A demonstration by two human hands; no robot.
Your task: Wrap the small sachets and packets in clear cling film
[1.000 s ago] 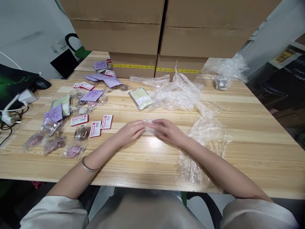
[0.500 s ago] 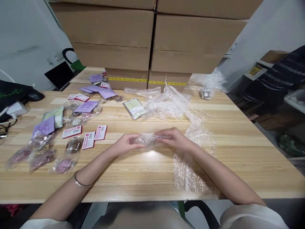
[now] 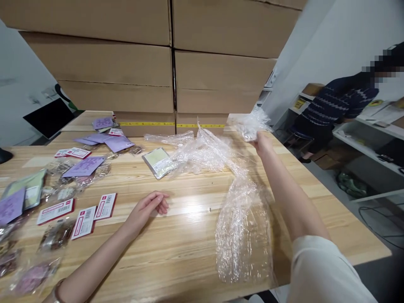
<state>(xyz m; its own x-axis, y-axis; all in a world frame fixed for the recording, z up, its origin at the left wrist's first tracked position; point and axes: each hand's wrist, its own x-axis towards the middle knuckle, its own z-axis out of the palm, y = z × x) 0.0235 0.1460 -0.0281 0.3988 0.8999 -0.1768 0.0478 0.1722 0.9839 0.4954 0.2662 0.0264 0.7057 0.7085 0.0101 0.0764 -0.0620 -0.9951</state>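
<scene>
My left hand (image 3: 154, 203) rests on the wooden table (image 3: 186, 248) with its fingers loosely curled in and nothing in them. At the back right, my right hand (image 3: 263, 144) is stretched out to a crumpled clear plastic bundle (image 3: 251, 126) with something greyish inside. Its fingertips are partly hidden but seem closed on the bundle's near edge. Between the hands, clear plastic wrap (image 3: 241, 235) trails from the front edge to a crumpled heap (image 3: 205, 153). A flat pale-green packet (image 3: 157, 162) lies at the heap's left side.
Red-and-white barcode cards (image 3: 83, 222), purple cards (image 3: 83, 166) and several small bagged items (image 3: 34, 275) cover the table's left side. Stacked cardboard boxes (image 3: 126, 67) stand along the back. A person in a dark patterned sweater (image 3: 334, 103) is beyond the right edge, near shelves.
Both hands held a small clear plastic-wrapped piece at the middle; that piece is gone from there. My right hand has reached to the back-right bundle; my left dropped to the table. The view shifted right.
</scene>
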